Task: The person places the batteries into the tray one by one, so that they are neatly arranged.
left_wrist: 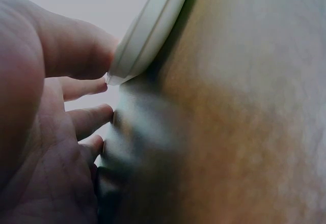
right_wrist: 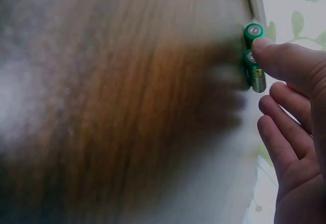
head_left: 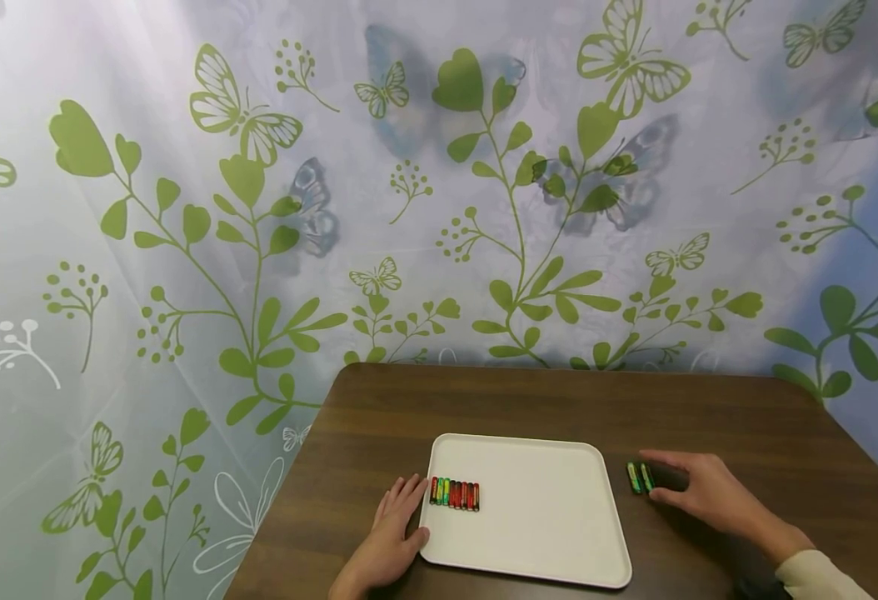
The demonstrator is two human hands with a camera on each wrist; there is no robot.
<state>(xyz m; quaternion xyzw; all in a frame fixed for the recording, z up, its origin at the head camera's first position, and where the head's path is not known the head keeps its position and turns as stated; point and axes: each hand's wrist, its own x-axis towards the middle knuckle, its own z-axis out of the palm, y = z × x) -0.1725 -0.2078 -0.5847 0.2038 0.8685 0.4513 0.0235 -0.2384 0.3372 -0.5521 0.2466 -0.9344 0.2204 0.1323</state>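
Observation:
On the left part of a white tray [head_left: 523,510], several small batteries [head_left: 456,494] stand side by side in a row, some red and black, some green. My left hand [head_left: 390,537] rests at the tray's left edge with fingers extended, and its thumb touches the rim [left_wrist: 147,35] in the left wrist view. Right of the tray, two green batteries [head_left: 640,477] lie next to each other on the table. My right hand [head_left: 716,493] is at this pair, index finger by the far end and thumb by the near end. In the right wrist view, the thumb overlaps the green batteries [right_wrist: 258,79].
A dark brown wooden table [head_left: 559,396] with rounded far corners bears everything. Behind it hangs a pale curtain [head_left: 409,250] printed with green leaves and butterflies. A light sleeve [head_left: 821,575] covers the right forearm.

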